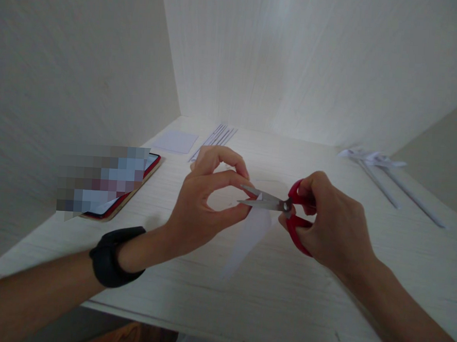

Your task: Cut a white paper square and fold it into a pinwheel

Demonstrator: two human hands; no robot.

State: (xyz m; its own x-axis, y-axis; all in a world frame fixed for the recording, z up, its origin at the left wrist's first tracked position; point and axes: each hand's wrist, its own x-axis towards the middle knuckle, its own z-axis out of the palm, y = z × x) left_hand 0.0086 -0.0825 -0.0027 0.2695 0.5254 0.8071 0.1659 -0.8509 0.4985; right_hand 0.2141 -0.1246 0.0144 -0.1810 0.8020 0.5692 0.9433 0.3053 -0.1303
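My left hand pinches the top of a narrow white paper strip between thumb and fingers, above the middle of the white table. The strip hangs down toward the table's front. My right hand grips red-handled scissors. Their metal blades point left and are slightly apart around the strip's upper end, right beside my left fingertips. A black band sits on my left wrist.
A phone in a red case lies at the left. Behind it are a square white sheet and several thin paper strips. Rolled white paper sticks lie at the far right. White walls enclose the table.
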